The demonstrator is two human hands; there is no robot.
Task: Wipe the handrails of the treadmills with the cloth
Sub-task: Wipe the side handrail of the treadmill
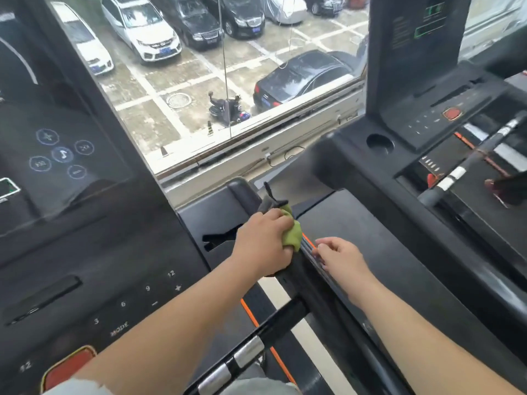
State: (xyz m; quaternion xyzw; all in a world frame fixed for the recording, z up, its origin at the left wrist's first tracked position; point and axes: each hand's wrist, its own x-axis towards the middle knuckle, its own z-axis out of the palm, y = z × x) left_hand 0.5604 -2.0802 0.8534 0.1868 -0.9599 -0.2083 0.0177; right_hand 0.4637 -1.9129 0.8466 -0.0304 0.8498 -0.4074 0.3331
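Observation:
My left hand (263,240) grips a green cloth (293,233) wrapped over the black side handrail (299,283) of the treadmill I stand on. The cloth bulges out between thumb and fingers, and a grey part of it sticks up past the knuckles. My right hand (340,256) hovers just right of the rail with its fingers loosely bent, fingertips near the rail's edge, holding nothing. A front crossbar (242,354) with silver sensor pads runs below my left forearm.
The console (94,286) with number keys and a red stop button (70,367) fills the left. A second treadmill (427,132) with its own console and handlebar stands at the right. Ahead is a window over a car park.

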